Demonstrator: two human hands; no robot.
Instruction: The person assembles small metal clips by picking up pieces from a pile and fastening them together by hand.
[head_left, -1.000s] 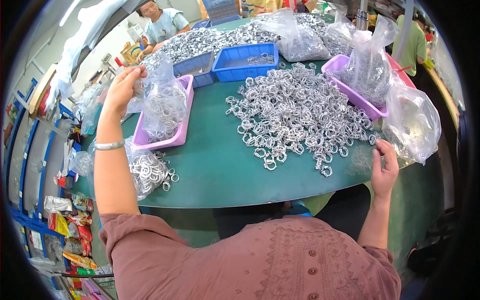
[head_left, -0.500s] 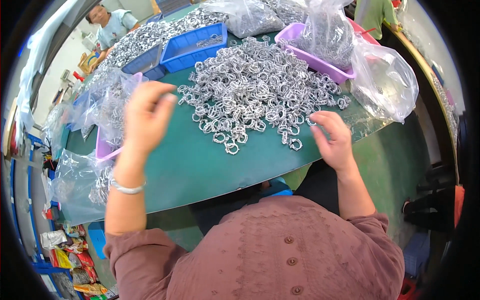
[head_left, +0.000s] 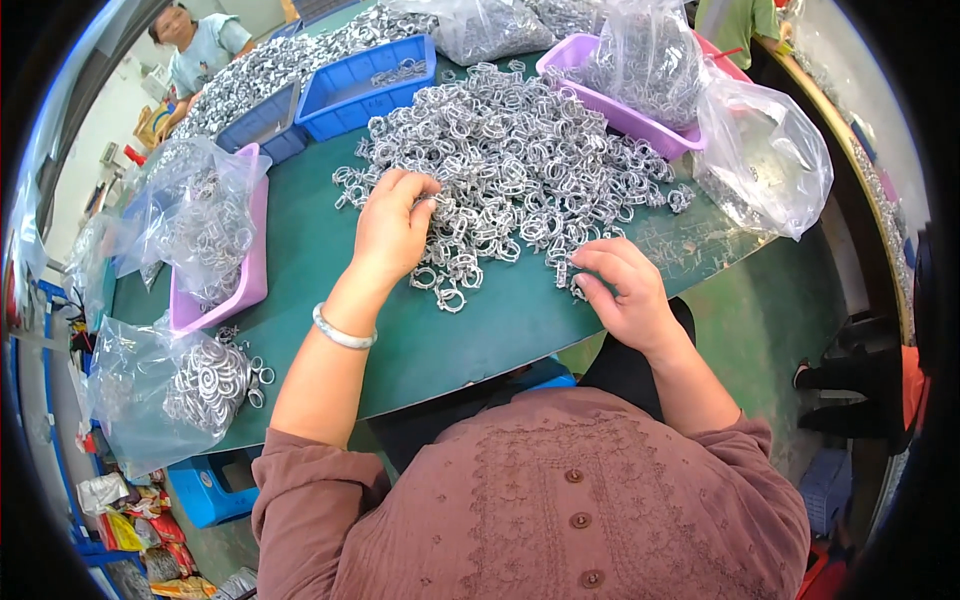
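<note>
A large heap of silver ring-shaped metal parts (head_left: 500, 150) is spread over the green table (head_left: 340, 345). At the heap's left front edge my left hand (head_left: 393, 228), with a bracelet (head_left: 343, 328) on the wrist, has its thumb and fingers bent together against the rings. What sits between those fingertips is hard to make out. My right hand (head_left: 625, 290) is at the heap's front right edge. Its thumb and forefinger close on a silver ring-shaped part (head_left: 577, 288) at the tip of the pile.
Blue bins (head_left: 365, 85) stand behind the heap, with more metal parts beyond. A purple tray (head_left: 620, 118) with a filled plastic bag is back right, beside another clear bag (head_left: 765, 165). On the left are a pink tray (head_left: 262, 230) and an open bag of rings (head_left: 210, 385). Other people stand farther off.
My left hand has come down and right from above the table's left side to the heap. My right hand has moved left along the heap's front edge, its fingers now at the rings.
</note>
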